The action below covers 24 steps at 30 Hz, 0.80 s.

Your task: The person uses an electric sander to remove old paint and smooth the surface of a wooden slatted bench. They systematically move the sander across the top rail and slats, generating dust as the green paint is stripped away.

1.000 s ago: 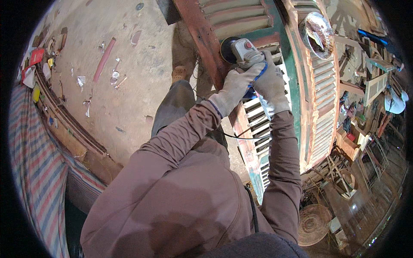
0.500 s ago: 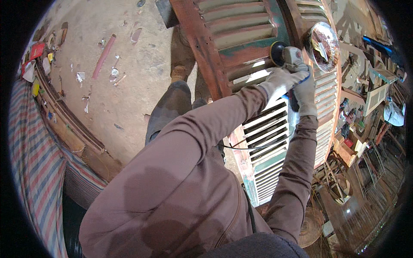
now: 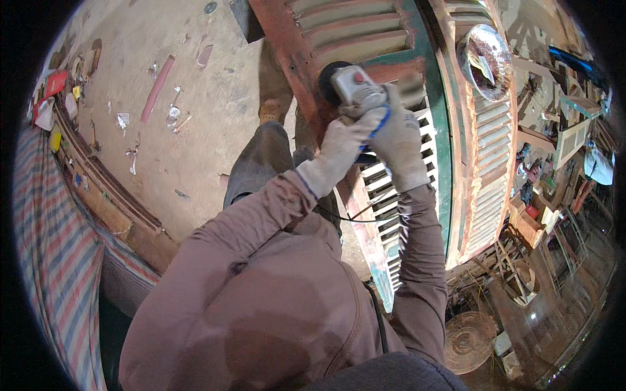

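Both my hands wear pale work gloves and grip an angle grinder point(image 3: 355, 81). My left hand point(image 3: 338, 148) is closed on the near side of its body, and my right hand point(image 3: 399, 144) wraps the handle. The grinder's dark round disc point(image 3: 331, 82) meets the left stile of a louvred shutter point(image 3: 433, 127); whether it touches cannot be told. Brown and green paint covers this shutter in worn patches. A dark cord point(image 3: 357, 221) trails below my hands.
A second louvred shutter point(image 3: 490, 153) lies on the right, bearing a shiny round dish point(image 3: 484, 65). Wood pieces, a box point(image 3: 529, 220) and a round fan guard point(image 3: 468, 342) are farther right. Striped cloth point(image 3: 55, 241) hangs left; scraps and a reddish strip point(image 3: 157, 88) litter the floor.
The grinder and both hands have moved left across the shutter, from its right stile to its left one. My left forearm is drawn back closer to my body.
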Each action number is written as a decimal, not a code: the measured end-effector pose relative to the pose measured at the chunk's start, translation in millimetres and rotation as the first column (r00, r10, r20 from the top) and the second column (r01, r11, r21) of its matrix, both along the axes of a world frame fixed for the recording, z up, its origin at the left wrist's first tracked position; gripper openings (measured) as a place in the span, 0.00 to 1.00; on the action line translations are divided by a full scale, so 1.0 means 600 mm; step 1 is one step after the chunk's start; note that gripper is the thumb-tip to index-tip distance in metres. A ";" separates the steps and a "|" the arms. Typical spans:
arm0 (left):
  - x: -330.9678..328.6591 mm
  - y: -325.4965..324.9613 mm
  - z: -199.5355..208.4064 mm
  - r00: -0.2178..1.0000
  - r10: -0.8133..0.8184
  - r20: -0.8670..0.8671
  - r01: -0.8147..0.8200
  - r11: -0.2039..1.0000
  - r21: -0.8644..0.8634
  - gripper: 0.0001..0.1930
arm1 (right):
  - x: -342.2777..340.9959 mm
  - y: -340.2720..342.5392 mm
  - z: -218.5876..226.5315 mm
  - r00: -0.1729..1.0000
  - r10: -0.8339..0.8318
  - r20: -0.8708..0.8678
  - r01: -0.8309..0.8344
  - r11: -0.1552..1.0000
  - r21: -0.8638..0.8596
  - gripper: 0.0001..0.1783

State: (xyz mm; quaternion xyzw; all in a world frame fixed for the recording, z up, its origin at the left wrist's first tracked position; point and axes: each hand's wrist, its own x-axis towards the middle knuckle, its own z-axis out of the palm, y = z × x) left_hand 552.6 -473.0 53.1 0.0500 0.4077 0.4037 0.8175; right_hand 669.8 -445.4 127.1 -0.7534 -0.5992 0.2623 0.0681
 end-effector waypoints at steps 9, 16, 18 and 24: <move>0.181 0.138 0.011 0.795 -0.576 -0.191 0.588 0.809 0.011 0.28 | 0.206 0.053 -0.053 0.946 -0.317 -0.070 0.320 0.946 0.048 0.30; 0.166 0.163 0.013 0.784 -0.585 -0.208 0.610 0.788 0.086 0.29 | 0.187 0.069 -0.048 0.970 -0.199 -0.136 0.206 0.978 0.035 0.25; 0.089 0.135 0.037 0.789 -0.536 -0.299 0.585 0.805 0.102 0.23 | 0.112 0.056 -0.024 0.961 -0.246 -0.127 0.248 0.969 -0.003 0.25; -0.014 0.045 0.050 0.995 -0.096 -0.033 0.099 0.990 0.104 0.21 | -0.014 0.017 0.010 1.000 -0.009 -0.016 0.009 1.000 0.020 0.35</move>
